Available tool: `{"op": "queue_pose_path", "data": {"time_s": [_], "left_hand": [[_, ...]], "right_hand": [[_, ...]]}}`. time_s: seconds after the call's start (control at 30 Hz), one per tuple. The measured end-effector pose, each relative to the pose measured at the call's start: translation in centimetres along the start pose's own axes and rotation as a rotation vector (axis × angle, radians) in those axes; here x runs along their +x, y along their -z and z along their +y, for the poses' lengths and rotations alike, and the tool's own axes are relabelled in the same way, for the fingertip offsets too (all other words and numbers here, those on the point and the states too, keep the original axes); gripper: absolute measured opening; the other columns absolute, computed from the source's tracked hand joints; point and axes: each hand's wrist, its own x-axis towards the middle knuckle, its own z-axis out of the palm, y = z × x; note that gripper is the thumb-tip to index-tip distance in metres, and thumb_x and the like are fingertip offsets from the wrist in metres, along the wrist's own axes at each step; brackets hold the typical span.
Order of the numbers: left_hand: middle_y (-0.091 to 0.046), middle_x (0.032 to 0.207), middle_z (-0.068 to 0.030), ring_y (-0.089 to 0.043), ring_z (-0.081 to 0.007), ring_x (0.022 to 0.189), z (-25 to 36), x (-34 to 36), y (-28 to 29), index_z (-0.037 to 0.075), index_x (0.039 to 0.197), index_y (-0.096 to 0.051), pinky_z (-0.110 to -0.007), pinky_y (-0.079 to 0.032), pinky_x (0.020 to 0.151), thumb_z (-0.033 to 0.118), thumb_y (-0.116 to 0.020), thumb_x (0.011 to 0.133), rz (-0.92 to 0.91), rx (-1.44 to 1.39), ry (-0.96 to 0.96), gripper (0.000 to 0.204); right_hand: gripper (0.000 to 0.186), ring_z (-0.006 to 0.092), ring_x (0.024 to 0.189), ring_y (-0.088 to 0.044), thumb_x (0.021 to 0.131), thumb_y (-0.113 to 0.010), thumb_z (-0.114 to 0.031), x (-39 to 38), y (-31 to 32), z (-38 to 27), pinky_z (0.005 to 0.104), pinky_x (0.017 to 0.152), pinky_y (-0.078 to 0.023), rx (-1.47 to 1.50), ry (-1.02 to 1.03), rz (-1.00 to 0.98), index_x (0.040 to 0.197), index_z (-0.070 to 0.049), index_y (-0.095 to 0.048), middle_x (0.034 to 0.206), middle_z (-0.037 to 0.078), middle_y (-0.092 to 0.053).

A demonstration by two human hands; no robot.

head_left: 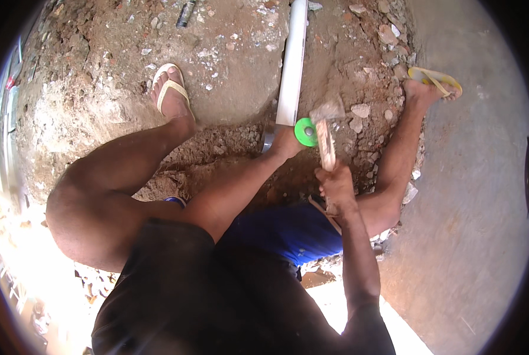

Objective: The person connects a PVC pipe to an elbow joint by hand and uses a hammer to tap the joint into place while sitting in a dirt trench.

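Observation:
A white plastic pipe [293, 65] lies in a dirt trench, running away from me. My left hand [286, 142] is closed at the pipe's near end, right beside a bright green round cap [304, 132]. A hammer [326, 127] with a wooden handle and a dusty metal head stands gripped in my right hand [335, 186], its head just right of the green cap. I squat over the trench with a foot in a sandal on either side.
Loose red earth with stones and rubble [365, 112] surrounds the trench. A smooth concrete floor [477, 177] lies to the right. A dark bottle-like object [185, 14] rests at the far edge. Rubble also lies at the lower left.

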Motion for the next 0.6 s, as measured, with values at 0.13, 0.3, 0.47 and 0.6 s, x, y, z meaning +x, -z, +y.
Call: {"op": "queue_pose_path", "data": {"time_s": [0.13, 0.3, 0.47, 0.6], "left_hand": [[-0.071, 0.102, -0.0164, -0.069, -0.0312, 0.095, 0.6, -0.7, 1.8, 0.009, 0.111, -0.066, -0.041, -0.054, 0.080, 0.028, -0.081, 0.075, -0.113, -0.011, 0.111, 0.044], [-0.071, 0.103, -0.0121, -0.068, -0.0247, 0.096, -1.8, -0.1, 1.5, 0.008, 0.112, -0.065, -0.037, -0.054, 0.083, 0.024, -0.081, 0.076, 0.025, -0.085, 0.182, 0.043], [-0.071, 0.106, -0.0090, -0.067, -0.0216, 0.099, -5.5, 0.5, 1.3, 0.008, 0.113, -0.064, -0.035, -0.053, 0.086, 0.023, -0.080, 0.077, 0.142, -0.245, 0.062, 0.043], [-0.071, 0.105, -0.0084, -0.067, -0.0214, 0.099, -6.0, 0.7, 1.8, 0.008, 0.113, -0.064, -0.035, -0.053, 0.087, 0.023, -0.080, 0.077, 0.126, -0.305, 0.044, 0.042]], "right_hand": [[0.024, 0.0080, 0.044, -0.050, 0.092, -0.068, -0.012, -1.6, 2.6, -5.5, 0.0226, 0.037, -0.043, 0.326, 0.118, 0.065, 0.109, -0.002, -0.054, 0.068, 0.001, -0.056], [0.031, 0.0084, 0.046, -0.053, 0.093, -0.065, -0.007, -2.5, 4.8, -7.5, 0.0215, 0.040, -0.044, 0.559, 0.234, 0.124, 0.121, 0.001, -0.054, 0.067, 0.003, -0.057], [0.030, 0.0074, 0.047, -0.053, 0.093, -0.065, -0.007, -2.1, 4.7, -8.8, 0.0208, 0.040, -0.044, 0.470, 0.216, 0.048, 0.121, 0.000, -0.055, 0.068, 0.002, -0.057], [0.025, 0.0055, 0.049, -0.051, 0.092, -0.067, -0.008, -0.9, 3.2, -9.9, 0.0203, 0.042, -0.044, 0.339, 0.190, -0.042, 0.114, -0.001, -0.057, 0.068, 0.000, -0.056]]}}
